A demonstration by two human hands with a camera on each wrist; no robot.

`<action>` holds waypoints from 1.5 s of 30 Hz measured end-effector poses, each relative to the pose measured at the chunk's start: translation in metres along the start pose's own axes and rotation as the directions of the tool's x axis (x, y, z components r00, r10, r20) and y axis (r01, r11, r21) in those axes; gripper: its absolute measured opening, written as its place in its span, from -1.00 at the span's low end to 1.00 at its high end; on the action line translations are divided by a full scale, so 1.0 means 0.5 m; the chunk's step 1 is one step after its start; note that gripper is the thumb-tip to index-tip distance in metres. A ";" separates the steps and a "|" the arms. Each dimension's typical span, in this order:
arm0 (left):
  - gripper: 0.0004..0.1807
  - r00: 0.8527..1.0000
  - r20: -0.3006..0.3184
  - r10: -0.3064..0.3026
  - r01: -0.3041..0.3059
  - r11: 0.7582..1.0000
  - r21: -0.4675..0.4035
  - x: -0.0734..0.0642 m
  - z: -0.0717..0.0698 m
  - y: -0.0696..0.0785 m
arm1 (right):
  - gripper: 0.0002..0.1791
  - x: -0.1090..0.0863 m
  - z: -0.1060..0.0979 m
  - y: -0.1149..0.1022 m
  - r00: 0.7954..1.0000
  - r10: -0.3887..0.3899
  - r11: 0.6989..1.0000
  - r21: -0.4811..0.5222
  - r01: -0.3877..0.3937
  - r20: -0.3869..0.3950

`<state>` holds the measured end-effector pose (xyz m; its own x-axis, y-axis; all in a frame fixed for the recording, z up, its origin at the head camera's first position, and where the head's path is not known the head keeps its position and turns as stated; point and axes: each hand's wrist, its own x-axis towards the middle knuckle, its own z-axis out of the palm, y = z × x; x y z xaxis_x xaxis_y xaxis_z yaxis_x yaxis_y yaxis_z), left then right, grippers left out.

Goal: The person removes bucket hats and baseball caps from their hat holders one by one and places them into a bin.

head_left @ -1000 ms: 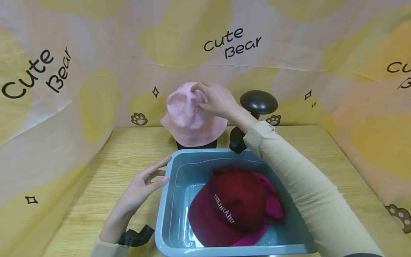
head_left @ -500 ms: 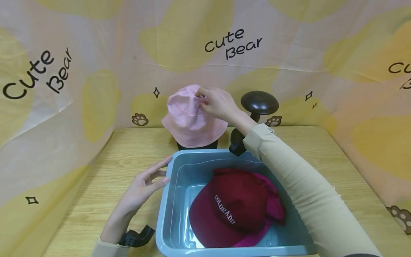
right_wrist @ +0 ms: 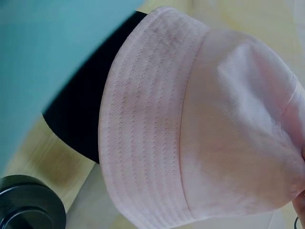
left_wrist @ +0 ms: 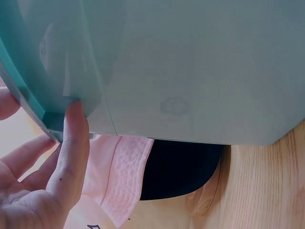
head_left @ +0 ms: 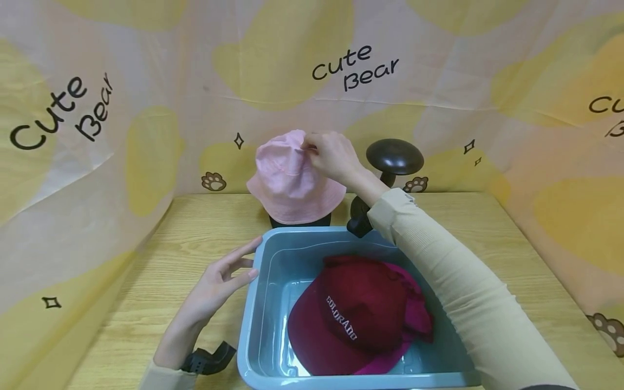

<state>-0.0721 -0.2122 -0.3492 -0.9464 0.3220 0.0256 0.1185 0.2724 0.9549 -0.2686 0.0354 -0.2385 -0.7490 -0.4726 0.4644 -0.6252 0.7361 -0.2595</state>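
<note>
Pink hat [head_left: 298, 189] sits just behind the tub's [head_left: 246, 325] far edge, crown pinched in the right hand [head_left: 333, 157]! Left hand [head_left: 220, 277], fingers stretched, touches the left rim. Black stand [head_left: 395, 157] crowds the right wrist; table [head_left: 195, 222] runs leftward. Red cap [head_left: 363, 309] inside reads COLORADO, backdrop [head_left: 273, 65] Cute Bear.

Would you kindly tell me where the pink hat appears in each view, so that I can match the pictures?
Head: the pink hat is just left of centre, pinched by the right hand.
Left wrist: the pink hat is low, left of centre, partly hidden.
Right wrist: the pink hat fills the centre and right.
Shared landmark, in all three: the blue tub.
</note>
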 end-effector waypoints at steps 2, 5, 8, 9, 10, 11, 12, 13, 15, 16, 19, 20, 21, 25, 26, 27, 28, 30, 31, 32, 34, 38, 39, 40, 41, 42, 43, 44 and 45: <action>-0.39 1.000 0.001 0.000 0.000 1.000 -0.003 0.000 0.000 -0.001 | -0.77 0.002 0.001 0.000 1.000 0.006 1.000 0.002 -0.006 -0.009; -0.39 1.000 -0.001 0.002 -0.002 1.000 -0.003 0.001 0.000 -0.002 | -0.77 0.004 -0.001 -0.001 0.999 0.015 1.000 0.012 -0.015 -0.028; -0.39 1.000 -0.006 0.006 -0.006 1.000 -0.005 0.002 0.001 -0.003 | -0.77 0.007 -0.006 -0.003 0.999 0.012 1.000 0.018 -0.011 -0.048; -0.39 1.000 -0.008 0.007 -0.007 1.000 -0.005 0.002 0.001 -0.004 | -0.77 0.008 -0.007 -0.005 0.999 0.009 1.000 0.019 -0.008 -0.053; -0.39 1.000 -0.009 0.007 -0.007 1.000 -0.005 0.002 0.000 -0.004 | -0.77 0.009 -0.009 -0.006 0.998 0.007 1.000 0.020 -0.006 -0.057; -0.39 1.000 -0.009 0.006 -0.006 1.000 -0.005 0.002 0.000 -0.004 | -0.77 0.010 -0.010 -0.007 0.998 0.006 1.000 0.021 -0.004 -0.062; -0.39 1.000 -0.007 0.006 -0.006 1.000 -0.008 0.002 0.000 -0.004 | -0.78 0.011 -0.011 -0.008 0.998 0.007 1.000 0.024 -0.005 -0.066; -0.39 1.000 -0.006 0.005 -0.005 1.000 -0.010 0.002 0.000 -0.004 | -0.78 0.011 -0.012 -0.009 0.997 0.010 1.000 0.027 -0.008 -0.070; -0.39 1.000 -0.003 0.006 -0.006 1.000 -0.011 0.002 -0.001 -0.005 | -0.77 0.013 -0.014 -0.010 0.997 0.021 0.999 0.038 -0.018 -0.080; -0.39 1.000 -0.001 0.007 -0.007 1.000 -0.012 0.003 -0.001 -0.005 | -0.76 0.014 -0.015 -0.010 0.996 0.028 0.999 0.044 -0.024 -0.086; -0.39 1.000 0.002 0.010 -0.010 1.000 -0.015 0.004 -0.001 -0.005 | -0.75 0.017 -0.018 -0.009 0.993 0.047 0.996 0.082 -0.038 -0.105; -0.39 1.000 0.002 0.010 -0.010 1.000 -0.015 0.004 -0.001 -0.005 | -0.75 0.018 -0.019 -0.008 0.992 0.053 0.994 0.103 -0.042 -0.111; -0.38 1.000 0.002 0.010 -0.010 1.000 -0.016 0.004 -0.001 -0.005 | -0.75 0.020 -0.020 -0.008 0.991 0.062 0.991 0.126 -0.047 -0.116; -0.38 1.000 0.006 0.005 -0.005 1.000 -0.026 0.004 0.000 -0.005 | -0.76 0.026 -0.028 -0.008 0.984 0.105 0.975 0.210 -0.073 -0.146; -0.38 1.000 0.005 0.004 -0.004 1.000 -0.027 0.003 0.001 -0.004 | -0.76 0.027 -0.031 -0.009 0.981 0.118 0.971 0.225 -0.082 -0.152; -0.38 1.000 0.005 0.002 -0.002 1.000 -0.027 0.003 0.001 -0.004 | -0.76 0.028 -0.034 -0.009 0.979 0.128 0.968 0.233 -0.089 -0.160; -0.39 1.000 0.004 0.003 -0.002 1.000 -0.026 0.002 0.001 -0.003 | -0.75 0.029 -0.037 -0.010 0.977 0.134 0.967 0.238 -0.091 -0.168; -0.39 1.000 0.000 0.004 -0.004 1.000 -0.021 0.001 0.001 -0.002 | -0.75 0.030 -0.044 -0.013 0.973 0.142 0.964 0.247 -0.095 -0.181; -0.39 1.000 -0.001 0.006 -0.006 1.000 -0.018 0.002 0.001 -0.002 | -0.76 0.030 -0.047 -0.013 0.972 0.143 0.963 0.252 -0.093 -0.187; -0.39 1.000 -0.003 0.007 -0.007 1.000 -0.017 0.002 0.001 -0.002 | -0.76 0.030 -0.050 -0.014 0.971 0.144 0.962 0.258 -0.092 -0.192; -0.39 1.000 -0.004 0.010 -0.010 1.000 -0.016 0.002 0.001 -0.002 | -0.77 0.030 -0.056 -0.015 0.969 0.142 0.959 0.270 -0.083 -0.204; -0.39 1.000 0.001 0.008 -0.008 1.000 -0.017 0.003 0.001 -0.002 | -0.78 0.026 -0.065 -0.016 0.962 0.148 0.951 0.301 -0.075 -0.229; -0.39 1.000 0.001 0.008 -0.008 1.000 -0.016 0.003 0.001 -0.002 | -0.78 0.025 -0.067 -0.015 0.960 0.151 0.949 0.308 -0.073 -0.236; -0.39 1.000 0.001 0.009 -0.009 1.000 -0.015 0.003 0.001 -0.002 | -0.78 0.024 -0.068 -0.014 0.958 0.152 0.946 0.316 -0.069 -0.245; -0.39 1.000 0.000 0.011 -0.011 1.000 -0.013 0.003 0.001 -0.002 | -0.78 0.023 -0.069 -0.013 0.956 0.155 0.944 0.322 -0.068 -0.251; -0.39 1.000 0.000 0.014 -0.014 1.000 -0.012 0.003 0.001 -0.003 | -0.77 0.022 -0.072 -0.013 0.953 0.160 0.941 0.331 -0.069 -0.256; -0.39 1.000 -0.001 0.017 -0.017 1.000 -0.012 0.003 0.002 -0.003 | -0.77 0.021 -0.074 -0.013 0.951 0.165 0.938 0.339 -0.069 -0.262; -0.39 1.000 -0.001 0.020 -0.020 1.000 -0.014 0.003 0.002 -0.004 | -0.77 0.020 -0.076 -0.012 0.949 0.171 0.935 0.348 -0.071 -0.265; -0.39 1.000 -0.001 0.023 -0.023 1.000 -0.014 0.003 0.002 -0.004 | -0.76 0.019 -0.078 -0.011 0.947 0.177 0.933 0.352 -0.075 -0.268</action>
<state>-0.0737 -0.2114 -0.3514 -0.9439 0.3269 0.0477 0.1358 0.2525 0.9580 -0.2636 0.0459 -0.1996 -0.7614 -0.1875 0.6206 -0.6044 0.5514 -0.5750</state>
